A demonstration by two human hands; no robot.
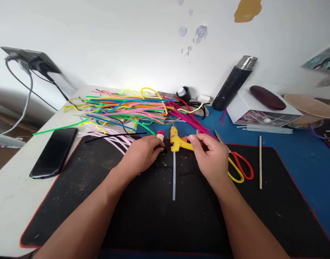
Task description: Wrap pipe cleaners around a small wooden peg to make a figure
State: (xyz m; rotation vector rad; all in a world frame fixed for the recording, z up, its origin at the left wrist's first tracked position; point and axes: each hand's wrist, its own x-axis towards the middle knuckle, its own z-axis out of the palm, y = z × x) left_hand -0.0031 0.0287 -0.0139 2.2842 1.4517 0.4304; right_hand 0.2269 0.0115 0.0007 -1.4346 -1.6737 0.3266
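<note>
My left hand (141, 154) is closed on a small cream piece wrapped in pink at its top (160, 135), held just above the black mat (159, 212). My right hand (212, 154) grips the handle of a yellow glue gun (176, 141), which lies on the mat with its nozzle toward the pile of colourful pipe cleaners (127, 106). A clear glue stick (174, 176) pokes out of the gun's back toward me. The two hands are a few centimetres apart, with the gun between them.
Red and yellow scissors (242, 167) lie right of my right hand, with a thin wooden stick (260, 162) beyond. A dark phone (54, 151) rests at the left. A black flask (232, 84), a white box (262, 109) and a small dark cap (184, 93) stand by the wall.
</note>
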